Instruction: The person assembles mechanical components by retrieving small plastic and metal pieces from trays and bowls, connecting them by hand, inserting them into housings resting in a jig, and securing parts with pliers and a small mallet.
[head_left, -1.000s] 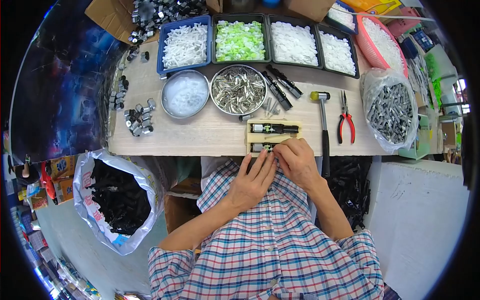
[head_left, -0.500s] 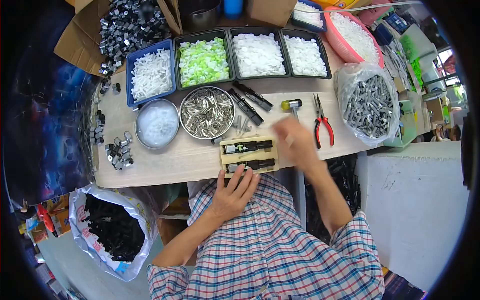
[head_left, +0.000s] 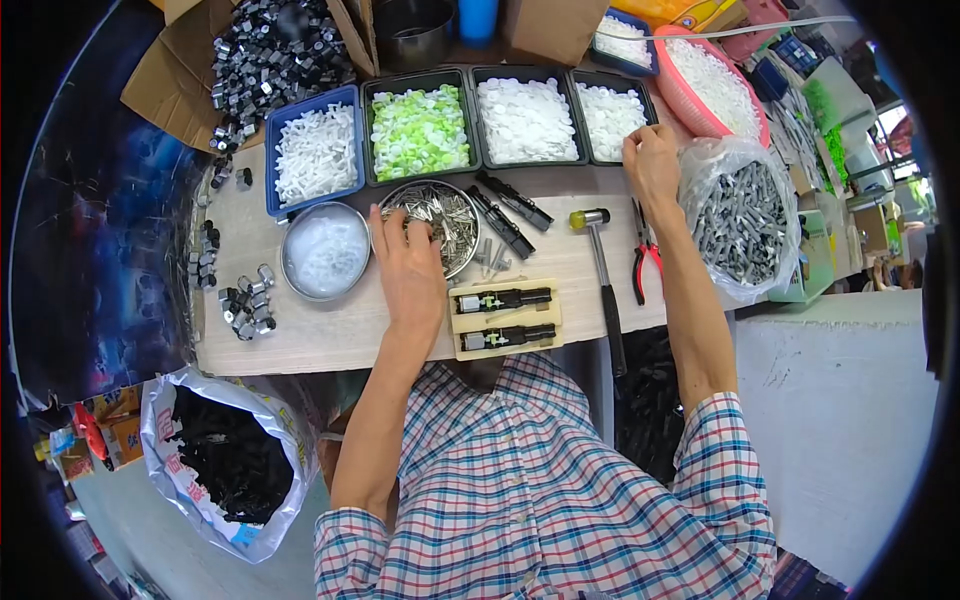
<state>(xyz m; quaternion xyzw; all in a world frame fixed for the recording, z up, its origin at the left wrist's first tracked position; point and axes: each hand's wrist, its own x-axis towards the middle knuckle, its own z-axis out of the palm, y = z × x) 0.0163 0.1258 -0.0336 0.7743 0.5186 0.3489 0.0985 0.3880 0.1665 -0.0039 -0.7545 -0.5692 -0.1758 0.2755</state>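
Observation:
My left hand [head_left: 408, 275] reaches over the round metal bowl of small silver pins [head_left: 455, 228], its fingers bent over the pins; whether it pinches one is hidden. At the front right corner of the rightmost black tray of white caps [head_left: 612, 122], my right hand [head_left: 655, 165] has its fingers drawn together; anything between them is too small to make out. A cream fixture [head_left: 464, 324] lies at the table's front edge, with two black assemblies [head_left: 518, 336] in it, one behind the other, untouched by either hand.
A hammer [head_left: 604, 285] and red-handled pliers [head_left: 641, 262] lie right of the fixture. Two black parts [head_left: 500, 222] lie behind it. A bowl of whitish material [head_left: 325, 251] stands left, a bag of grey parts [head_left: 742, 222] right. Several trays line the back.
Both hands have left the fixture: my left hand moved back to the pin bowl, my right hand back and right to the cap tray. The camera view has shifted too.

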